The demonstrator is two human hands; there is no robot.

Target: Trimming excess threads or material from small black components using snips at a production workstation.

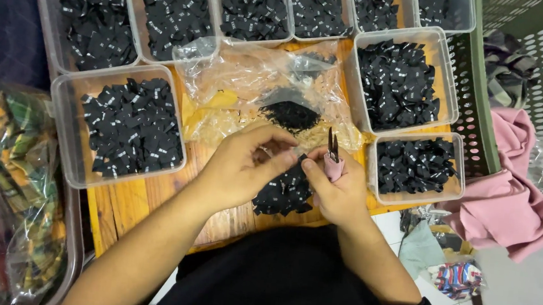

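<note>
My right hand (pixel 339 191) grips small pink-handled snips (pixel 332 156), blades pointing up. My left hand (pixel 244 166) sits just left of it, fingers curled and pinching something small that I cannot make out, thumb reaching toward the right thumb. Under and between both hands lies a loose heap of small black fabric labels (pixel 284 192) on a wooden board (pixel 125 202). A second small dark heap (pixel 289 114) rests on a crumpled clear plastic bag (pixel 245 82) just beyond the hands.
Several clear plastic tubs of black labels ring the board: one at left (pixel 65 143), two at right (pixel 447 95) (pixel 413 196), a row along the back (pixel 134 6). A green perforated crate (pixel 477 117) and pink cloth (pixel 506 203) lie right; bagged plaid fabric (pixel 17 184) lies left.
</note>
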